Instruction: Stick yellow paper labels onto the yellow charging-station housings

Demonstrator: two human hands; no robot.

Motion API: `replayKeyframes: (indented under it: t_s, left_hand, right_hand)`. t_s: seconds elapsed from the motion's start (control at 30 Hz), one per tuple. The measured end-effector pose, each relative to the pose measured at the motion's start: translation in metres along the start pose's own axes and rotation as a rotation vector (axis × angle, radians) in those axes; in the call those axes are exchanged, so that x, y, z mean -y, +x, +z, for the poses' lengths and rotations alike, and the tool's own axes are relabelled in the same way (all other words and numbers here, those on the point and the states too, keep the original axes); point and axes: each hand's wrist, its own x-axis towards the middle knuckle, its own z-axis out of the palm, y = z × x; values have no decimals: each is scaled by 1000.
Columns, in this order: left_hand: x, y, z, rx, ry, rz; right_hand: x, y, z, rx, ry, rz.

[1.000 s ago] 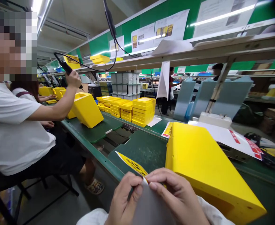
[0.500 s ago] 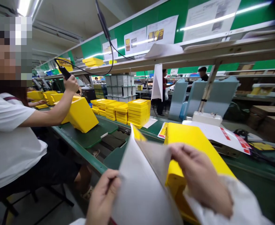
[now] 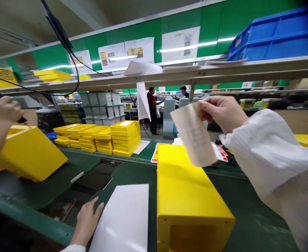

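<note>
My right hand [image 3: 218,113] is raised and pinches the top corner of a pale label [image 3: 196,136], with faint printing showing through it. The label hangs tilted above a yellow box [image 3: 188,182], whose recessed end faces me; whether they touch I cannot tell. A glossy white sheet [image 3: 126,213] lies on the green bench, left of the box. Beside the sheet's left edge is my left hand [image 3: 87,218], fingers spread, holding nothing.
Stacked yellow trays [image 3: 125,138] stand farther back on the bench. At the left, a co-worker's hand [image 3: 5,110] grips a black tool above another yellow box [image 3: 34,154]. A blue bin [image 3: 274,35] sits on the shelf [image 3: 169,74]; a cable hangs at upper left.
The white sheet has gone from between my hands to the bench. My right hand has risen with the peeled label; my left hand has let go. The view has turned to the right.
</note>
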Motion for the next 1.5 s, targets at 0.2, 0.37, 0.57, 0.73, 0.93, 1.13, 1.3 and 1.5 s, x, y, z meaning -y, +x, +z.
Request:
replayKeyframes:
  t_s: [0.2, 0.37, 0.57, 0.73, 0.93, 1.13, 1.3, 1.5]
  left_hand:
    - [-168, -58, -6, 794, -710, -25]
    - [-236, -73, 15, 916, -990, -23]
    - [-242, -62, 44, 841, -921, 171]
    - [-251, -58, 57, 910, -869, 398]
    - [-245, -39, 83, 698, -819, 246]
    - [-234, -26, 105, 647, -857, 124]
    - [-231, -21, 109, 603, -795, 147]
    - [-220, -17, 109, 595, -706, 133]
  right_hand:
    - [14, -48, -6, 147, -76, -315]
    - [1, -94, -18, 341, -262, -627]
    - [-30, -120, -30, 361, -447, -645]
    - [-57, -129, -26, 139, -334, -303]
    - [-87, -121, -13, -40, 226, 396]
    - [-102, -115, -7, 30, 363, 592]
    - [-108, -118, -6, 82, 400, 747]
    - [-114, -118, -6, 181, 473, 842]
